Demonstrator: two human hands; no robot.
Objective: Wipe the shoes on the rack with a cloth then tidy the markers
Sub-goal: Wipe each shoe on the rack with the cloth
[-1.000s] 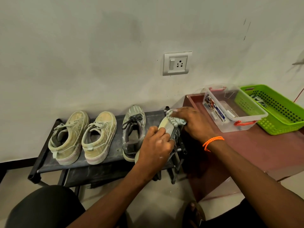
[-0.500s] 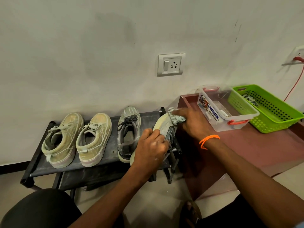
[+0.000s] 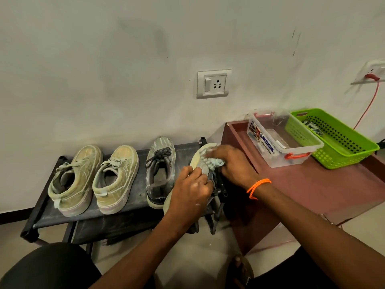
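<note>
Head view: left hand [image 3: 190, 189] grips the tipped pale-soled shoe [image 3: 199, 158] at the black rack's [image 3: 68, 217] right end; right hand [image 3: 230, 163] clutches a pale cloth [image 3: 215, 163] against its sole. Hard rubbing might twist the shoe loose, dropping it.

A low black shoe rack [image 3: 116, 221] stands against the wall, its dusty top shelf carrying a row of footwear: two olive-green sneakers [image 3: 76, 180] side by side at the left, heels toward the camera, then a grey laced shoe [image 3: 160, 170] to their right, and at the right end a fourth shoe [image 3: 200, 161] tipped on its side with its pale sole showing. Just beside the rack on the right sits a reddish-brown tabletop [image 3: 312, 184] with a raised rim. On it rest a clear plastic box [image 3: 281, 140] with orange handles and, touching its right side, a green perforated basket [image 3: 333, 138]
</note>
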